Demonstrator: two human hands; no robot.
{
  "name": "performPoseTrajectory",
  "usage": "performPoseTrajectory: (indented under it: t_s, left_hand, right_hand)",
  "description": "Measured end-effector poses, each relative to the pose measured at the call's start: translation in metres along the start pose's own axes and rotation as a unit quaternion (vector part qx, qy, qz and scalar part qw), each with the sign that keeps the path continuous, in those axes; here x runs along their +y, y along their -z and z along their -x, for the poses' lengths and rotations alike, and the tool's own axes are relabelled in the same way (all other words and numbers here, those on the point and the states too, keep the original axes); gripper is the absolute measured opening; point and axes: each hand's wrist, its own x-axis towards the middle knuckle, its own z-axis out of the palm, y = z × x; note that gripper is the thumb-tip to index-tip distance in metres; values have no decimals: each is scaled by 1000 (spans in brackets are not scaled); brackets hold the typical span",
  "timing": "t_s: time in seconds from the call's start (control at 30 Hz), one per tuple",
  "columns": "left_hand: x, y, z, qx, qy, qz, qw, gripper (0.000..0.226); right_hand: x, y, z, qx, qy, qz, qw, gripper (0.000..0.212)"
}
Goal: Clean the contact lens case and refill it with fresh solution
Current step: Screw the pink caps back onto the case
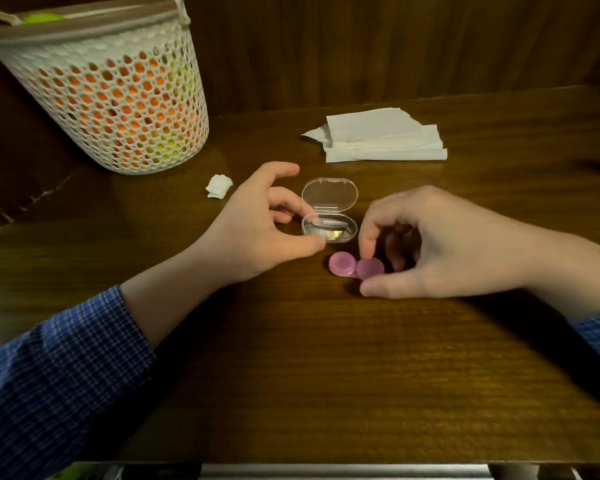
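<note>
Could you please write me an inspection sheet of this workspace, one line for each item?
Surface: dark wooden table.
Job's things: pink contact lens case lies flat with both caps on; clear plastic box stands behind it with its lid open, small items inside; stack of white tissues lies at the back; no solution bottle seen.
Clutter: crumpled tissue ball; white mesh basket holding orange and green things.
Grippers: left hand holds the clear plastic box between thumb and fingers; right hand grips the right cap of the case.
Cables: nothing seen.
Surroundings: wood panel wall behind the table.
</note>
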Motion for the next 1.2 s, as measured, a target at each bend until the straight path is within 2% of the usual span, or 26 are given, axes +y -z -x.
performPoseTrajectory:
  t_s: [0.23, 0.37, 0.43, 0.7, 1.07, 1.2]
  left_hand:
    - [4, 2, 1, -29, 8, -22, 999, 94]
    - [5, 4, 1, -38, 8, -26, 999, 91]
    - [6, 3, 1, -41, 6, -33, 999, 88]
    - [5, 3, 2, -40, -7, -51, 998, 86]
    - [4, 1, 1, -42, -23, -44, 998, 82]
    - [3, 0, 1, -39, -28, -38, 998, 81]
  right_hand:
    - [4, 3, 0, -11, 8, -33, 999, 10]
    - [3, 10, -3, 60, 11, -71, 996, 18]
    - [5, 8, -5, 89, 1, -62, 994, 19]
    - [11, -7, -11, 79, -23, 7, 997, 18]
    - [11, -14, -14, 103, -12, 36, 994, 21]
    - [13, -15, -15, 114, -11, 36, 993, 13]
